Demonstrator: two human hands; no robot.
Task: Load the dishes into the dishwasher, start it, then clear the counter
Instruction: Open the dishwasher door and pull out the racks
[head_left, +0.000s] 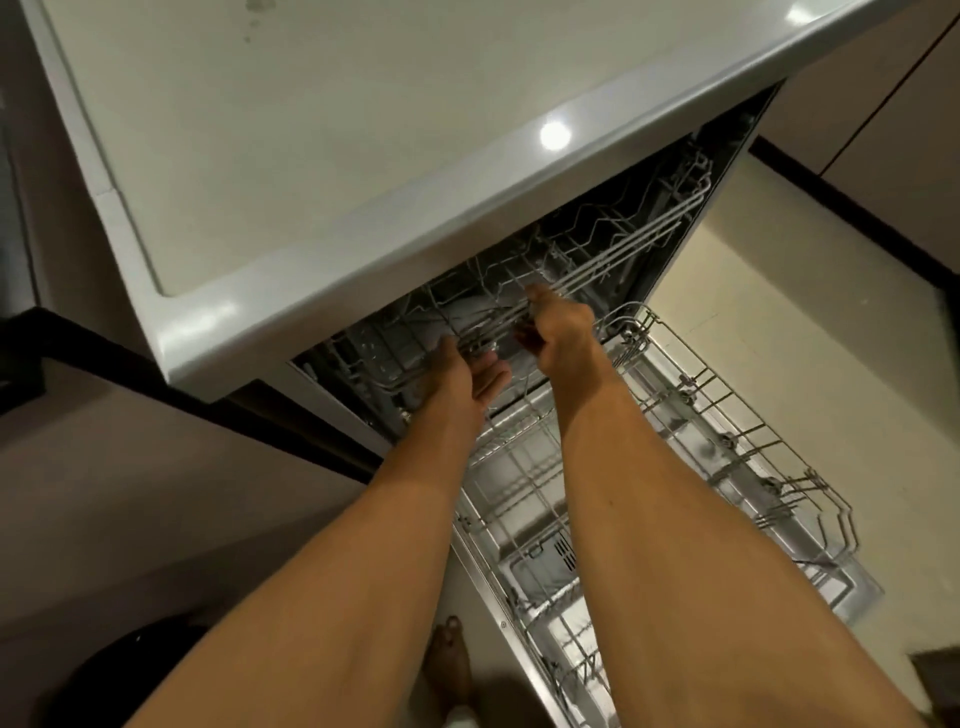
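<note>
At the far left, a dull brown cabinet front (130, 467) ran down beneath a dark edge, and a dark round object (119, 670) sat in the shadow at the bottom corner, too dim to name. Above it spread the white counter (322, 156), its glossy rim catching ceiling lights.

The dishwasher (737, 135) stood built in under that counter's front edge, its door (852, 587) dropped flat over the floor. A bare foot (449, 660) stood just left of the door.

Both bare forearms reached up from the bottom of the view to the upper rack (623, 244), which sat partly under the counter. The left hand (467, 379) was released, palm turned up and fingers stretched out, at the rack's front edge. Whether it touched the wire could not be told. Pale shapes lay inside the rack behind it, too blurred to identify.

Just to the right, the right hand (561, 332) grasped the upper rack's front wire, fingers curled under it and the thumb lying up along the rail.

Below the right forearm, the lower rack (727, 431) stood pulled out over the door, its grey wires bare where they showed. A detergent compartment (550, 558) showed through the wires on the door's inner face. Any marking on it was too blurred to read.

Right of the dishwasher lay pale floor (779, 291), bordered by a dark plinth and brown cabinet doors (883, 104).
</note>
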